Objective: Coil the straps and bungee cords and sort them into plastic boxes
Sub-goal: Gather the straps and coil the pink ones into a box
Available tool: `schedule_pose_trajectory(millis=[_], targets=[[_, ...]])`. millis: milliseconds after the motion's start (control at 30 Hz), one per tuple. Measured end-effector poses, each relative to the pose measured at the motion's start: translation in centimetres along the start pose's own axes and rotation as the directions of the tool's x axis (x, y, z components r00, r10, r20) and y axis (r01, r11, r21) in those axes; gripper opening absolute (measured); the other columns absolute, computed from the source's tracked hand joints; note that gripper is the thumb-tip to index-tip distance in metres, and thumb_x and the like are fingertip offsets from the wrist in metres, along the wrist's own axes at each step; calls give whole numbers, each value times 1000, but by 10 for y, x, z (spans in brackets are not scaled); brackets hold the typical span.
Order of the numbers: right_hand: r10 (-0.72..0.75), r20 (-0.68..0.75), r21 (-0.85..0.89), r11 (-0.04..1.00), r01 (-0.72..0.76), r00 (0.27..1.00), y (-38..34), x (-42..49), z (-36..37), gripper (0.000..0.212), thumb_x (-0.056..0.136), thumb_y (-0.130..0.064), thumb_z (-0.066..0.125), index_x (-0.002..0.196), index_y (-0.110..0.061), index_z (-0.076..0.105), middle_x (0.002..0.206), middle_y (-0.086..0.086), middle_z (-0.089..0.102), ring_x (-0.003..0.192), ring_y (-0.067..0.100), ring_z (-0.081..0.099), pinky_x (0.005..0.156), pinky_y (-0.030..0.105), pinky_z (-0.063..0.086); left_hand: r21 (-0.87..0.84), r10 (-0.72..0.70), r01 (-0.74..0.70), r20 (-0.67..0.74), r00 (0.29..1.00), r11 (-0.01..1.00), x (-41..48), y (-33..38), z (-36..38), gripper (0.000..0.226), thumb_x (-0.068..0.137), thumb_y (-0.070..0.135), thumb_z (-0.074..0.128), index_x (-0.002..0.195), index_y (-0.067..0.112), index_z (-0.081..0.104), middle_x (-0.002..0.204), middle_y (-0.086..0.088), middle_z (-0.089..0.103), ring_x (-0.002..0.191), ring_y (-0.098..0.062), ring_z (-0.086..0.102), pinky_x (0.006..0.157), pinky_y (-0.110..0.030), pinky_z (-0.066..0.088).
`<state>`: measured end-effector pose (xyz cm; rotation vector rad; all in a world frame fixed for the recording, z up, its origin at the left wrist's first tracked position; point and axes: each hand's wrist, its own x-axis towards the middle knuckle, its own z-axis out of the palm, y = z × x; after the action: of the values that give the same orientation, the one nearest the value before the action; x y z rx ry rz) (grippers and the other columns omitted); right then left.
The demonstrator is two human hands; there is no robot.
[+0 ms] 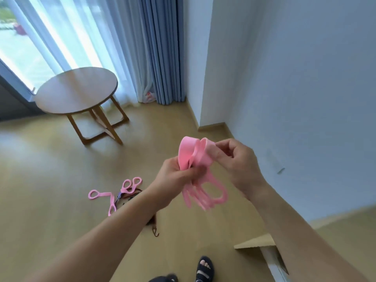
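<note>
My left hand [176, 177] grips the strap [188, 153] at its gathered middle so the loops can't spill. My right hand [238, 161], at 2 o'clock, pinches the top loop to lay 1 more turn. Other straps [110, 195] (not yet coiled) lie on the floor [61, 169] at 8 o'clock.

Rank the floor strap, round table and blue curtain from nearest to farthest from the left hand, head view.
1. Floor strap: lying down and to the left of the left hand, which grips the held strap.
2. Round table: farther back, on the left.
3. Blue curtain: farthest, at the back, beyond the table.
</note>
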<state>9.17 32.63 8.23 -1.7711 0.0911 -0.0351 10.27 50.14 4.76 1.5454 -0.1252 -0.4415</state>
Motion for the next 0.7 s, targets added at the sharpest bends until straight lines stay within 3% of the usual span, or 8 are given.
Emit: schedule_pose_trajectory(millis=[133, 200, 233, 300, 367, 433, 567, 700], targets=[[4, 124, 61, 998, -11, 992, 2, -51, -20, 41, 86, -41, 64, 122, -21, 61, 104, -10, 73, 99, 9, 68, 79, 14, 51, -74, -39, 47, 106, 994, 996, 2, 32, 23, 29, 79, 19, 73, 90, -7, 69, 73, -12, 62, 67, -22, 58, 64, -31, 50], [-10, 64, -21, 1000, 12, 998, 5, -76, -19, 30, 91, -34, 67, 119, -27, 61, 101, -12, 73, 94, 9, 69, 76, 16, 54, -107, -91, 101, 100, 991, 989, 1, 40, 37, 23, 85, 13, 70, 95, -8, 68, 82, -19, 67, 74, -30, 65, 72, -40, 55], [-30, 9, -68, 997, 31, 999, 4, -88, -17, 24, 92, -32, 67, 115, -35, 61, 98, -12, 72, 90, 8, 69, 74, 18, 54, -97, -113, 123, 102, 988, 988, -1, 43, 45, 18, 88, 11, 68, 95, -5, 68, 83, -18, 70, 74, -29, 68, 69, -38, 57], [-54, -100, -135, 990, 41, 993, 1, -111, -13, 21, 90, -40, 65, 105, -53, 59, 97, -12, 71, 86, 6, 68, 72, 17, 55, -57, -137, 146, 135, 981, 988, -7, 42, 63, 12, 88, 10, 66, 94, -1, 67, 79, -14, 71, 70, -26, 70, 63, -34, 57], [-56, -196, -155, 988, 26, 979, -3, -133, -12, 18, 88, -52, 63, 97, -65, 55, 97, -19, 69, 85, 0, 67, 68, 12, 53, -29, -174, 182, 189, 966, 983, -17, 37, 83, 18, 82, 16, 66, 92, 1, 66, 81, -16, 71, 70, -28, 70, 68, -39, 59], [-19, -280, -220, 974, -45, 960, 0, -155, -16, 13, 87, -58, 61, 97, -63, 54, 94, -26, 69, 83, -5, 67, 66, 12, 54, 16, -221, 225, 268, 938, 974, -27, 32, 102, 35, 79, 30, 65, 99, 1, 65, 87, -20, 73, 73, -33, 71, 74, -46, 58], [89, -508, -245, 939, -242, 857, 19, -201, -33, 7, 87, -35, 65, 90, -36, 58, 80, -18, 68, 68, 4, 64, 64, 29, 55, 154, -285, 241, 423, 860, 958, -52, 24, 143, 54, 87, 60, 53, 104, 12, 71, 93, -12, 77, 92, -32, 73, 85, -44, 57], [152, -682, -151, 928, -341, 716, 28, -250, -38, 9, 86, -25, 59, 87, -34, 58, 75, -15, 66, 64, 4, 59, 63, 26, 49, 203, -326, 256, 566, 757, 945, -86, 17, 185, 71, 92, 60, 31, 93, 1, 70, 86, -13, 75, 76, -24, 71, 75, -35, 54]])
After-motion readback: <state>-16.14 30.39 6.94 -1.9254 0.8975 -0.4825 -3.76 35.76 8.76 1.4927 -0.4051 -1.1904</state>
